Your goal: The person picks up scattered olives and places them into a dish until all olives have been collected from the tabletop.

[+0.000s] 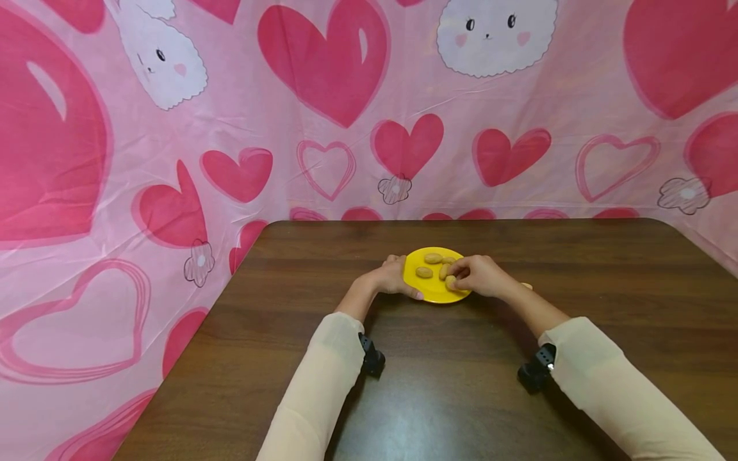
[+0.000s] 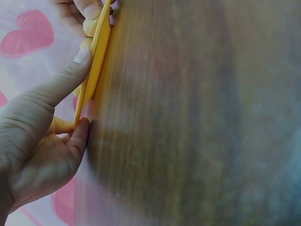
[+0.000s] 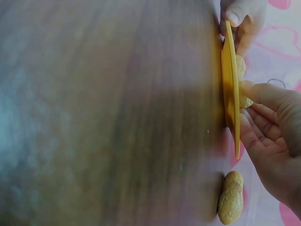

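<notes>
Pink heart-print cloth (image 1: pixel 501 102) covers the wall behind. Dark wooden table (image 1: pixel 438 384) before it. Pale sleeves (image 1: pixel 319 384) on both of the person's arms, reaching over the tabletop. Yellow plate (image 1: pixel 412 280) toward the table's far side, between the hands. Left hand (image 1: pixel 392 276) grips the plate's left rim, thumb along the near edge. Right hand (image 1: pixel 483 276) pinches one peanut (image 1: pixel 451 282) over the plate's right part; I can't tell whether it touches the surface. Small black device at each wrist. Other peanuts (image 1: pixel 423 273) lie on the plate; a stray peanut (image 3: pixel 230 197) sits on the wood, just right of it.
</notes>
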Action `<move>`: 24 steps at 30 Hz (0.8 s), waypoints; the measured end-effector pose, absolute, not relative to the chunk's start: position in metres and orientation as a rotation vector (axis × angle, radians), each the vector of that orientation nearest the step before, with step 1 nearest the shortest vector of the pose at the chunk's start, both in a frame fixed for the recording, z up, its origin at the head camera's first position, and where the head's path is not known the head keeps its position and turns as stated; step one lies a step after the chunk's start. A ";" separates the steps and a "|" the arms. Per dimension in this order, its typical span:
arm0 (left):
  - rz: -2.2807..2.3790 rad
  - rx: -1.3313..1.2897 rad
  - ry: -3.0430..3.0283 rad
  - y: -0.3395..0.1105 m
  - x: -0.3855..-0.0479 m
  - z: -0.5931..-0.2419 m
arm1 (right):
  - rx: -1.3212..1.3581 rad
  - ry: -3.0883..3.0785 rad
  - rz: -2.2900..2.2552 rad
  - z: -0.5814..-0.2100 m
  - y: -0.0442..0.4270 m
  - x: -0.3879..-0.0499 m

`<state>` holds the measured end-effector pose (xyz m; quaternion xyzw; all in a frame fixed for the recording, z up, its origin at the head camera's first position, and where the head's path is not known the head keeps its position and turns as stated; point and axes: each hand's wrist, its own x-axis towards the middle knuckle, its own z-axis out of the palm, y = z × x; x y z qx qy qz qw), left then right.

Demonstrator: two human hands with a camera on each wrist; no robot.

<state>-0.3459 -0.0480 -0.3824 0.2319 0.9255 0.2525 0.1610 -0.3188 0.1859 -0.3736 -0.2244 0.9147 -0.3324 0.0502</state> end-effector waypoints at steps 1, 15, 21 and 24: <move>0.724 0.668 2.642 -0.048 -0.346 -0.382 | -0.676 2.780 -1.013 -0.373 0.185 -0.318; 0.745 0.673 2.634 -0.048 -0.345 -0.381 | -0.666 2.769 -0.977 -0.373 0.183 -0.319; 0.740 0.645 2.632 -0.048 -0.345 -0.381 | -0.653 2.751 -0.969 -0.372 0.183 -0.319; 0.741 0.634 2.628 -0.048 -0.344 -0.381 | -0.655 2.745 -0.963 -0.372 0.184 -0.319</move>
